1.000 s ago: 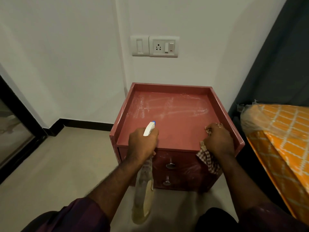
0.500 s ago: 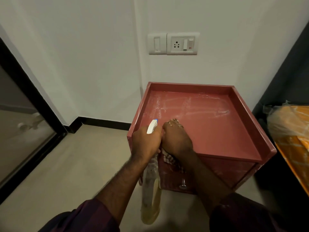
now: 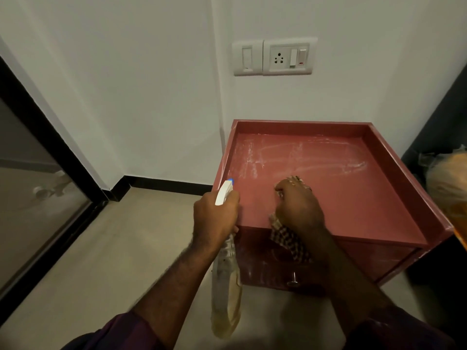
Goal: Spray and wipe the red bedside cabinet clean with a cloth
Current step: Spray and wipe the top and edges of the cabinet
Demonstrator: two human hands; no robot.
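Red cabinet (image 3: pixel 341 198) against white wall, white streaks on top | left hand (image 3: pixel 214 218) gripping spray bottle (image 3: pixel 225 286) at front-left corner | right hand (image 3: pixel 298 205) curled round checked cloth (image 3: pixel 288 238), pressing it on top at front edge

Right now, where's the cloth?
In the head view, the checked cloth sits under the right hand at the front edge of the red cabinet, its tail hanging down, right of the spray bottle.
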